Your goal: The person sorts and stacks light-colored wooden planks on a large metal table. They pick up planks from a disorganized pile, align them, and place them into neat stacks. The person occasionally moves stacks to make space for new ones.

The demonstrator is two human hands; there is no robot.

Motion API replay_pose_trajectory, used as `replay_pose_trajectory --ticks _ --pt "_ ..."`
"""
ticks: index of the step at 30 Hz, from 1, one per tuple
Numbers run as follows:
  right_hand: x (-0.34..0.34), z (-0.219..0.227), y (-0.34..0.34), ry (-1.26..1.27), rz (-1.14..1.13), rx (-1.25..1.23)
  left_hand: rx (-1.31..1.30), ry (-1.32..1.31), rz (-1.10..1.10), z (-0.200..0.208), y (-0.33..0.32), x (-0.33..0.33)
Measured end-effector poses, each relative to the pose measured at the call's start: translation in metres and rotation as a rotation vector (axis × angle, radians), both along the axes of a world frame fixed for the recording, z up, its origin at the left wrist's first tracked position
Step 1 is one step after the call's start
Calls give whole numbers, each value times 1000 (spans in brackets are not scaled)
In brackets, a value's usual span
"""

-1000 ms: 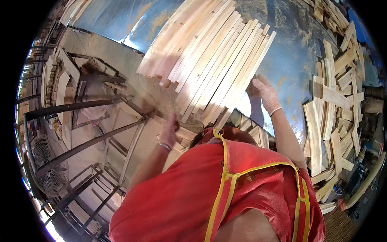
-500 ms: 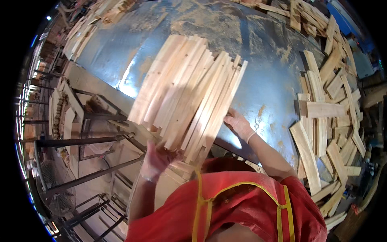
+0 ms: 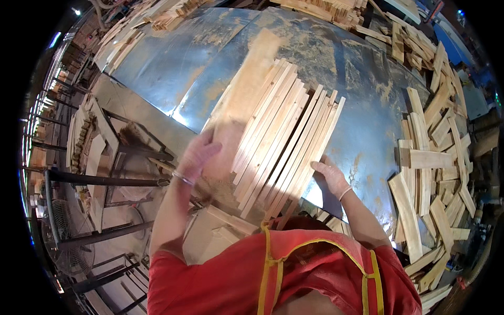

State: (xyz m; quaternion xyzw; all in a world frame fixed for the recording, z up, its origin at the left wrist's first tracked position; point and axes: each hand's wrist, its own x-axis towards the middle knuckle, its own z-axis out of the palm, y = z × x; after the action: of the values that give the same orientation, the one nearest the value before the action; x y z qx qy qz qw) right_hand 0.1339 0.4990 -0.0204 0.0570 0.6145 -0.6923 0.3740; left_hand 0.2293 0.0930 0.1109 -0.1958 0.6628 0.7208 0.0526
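A row of pale wooden strips point(image 3: 278, 136) lies side by side over the near part of the metal-topped table, their ends uneven. Along the row's left side is a wider wooden board point(image 3: 244, 89), smeared by motion and reaching farther out than the strips. My left hand point(image 3: 198, 156), in a thin whitish glove and slightly blurred, grips this board's left edge with the thumb on top; its other fingers are mostly hidden. My right hand point(image 3: 333, 178), gloved too, holds the row's right edge near its close end, thumb on the outermost strip.
Sawdust covers much of the metal tabletop point(image 3: 362, 105). Loose wooden pieces point(image 3: 425, 157) are heaped along the right side, and more stacked wood point(image 3: 325, 10) lies at the far edge. To the left stand a metal frame point(image 3: 105, 181) and a fan point(image 3: 68, 236).
My left hand has gone from the strips' near ends to the left edge, and the board there has slid outward. The row and my right hand appear farther right and lower.
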Motion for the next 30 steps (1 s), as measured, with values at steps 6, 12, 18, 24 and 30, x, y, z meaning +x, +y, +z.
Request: replay_pose_trajectory --ticks 6,12,18,24,30 --pt "6 -23 -11 138 28 136 -1222 -105 -102 -36 -67 -16" --pt "6 -23 -9 119 -24 188 -1188 18 137 -83 -4 78" --pt "-3 -25 -8 294 128 346 330 -220 729 -201 67 148" --pt "-37 8 1 369 -17 503 412 -102 200 -145 171 99" --pt "-93 24 54 285 232 808 -316 -395 -162 -144 133 1"
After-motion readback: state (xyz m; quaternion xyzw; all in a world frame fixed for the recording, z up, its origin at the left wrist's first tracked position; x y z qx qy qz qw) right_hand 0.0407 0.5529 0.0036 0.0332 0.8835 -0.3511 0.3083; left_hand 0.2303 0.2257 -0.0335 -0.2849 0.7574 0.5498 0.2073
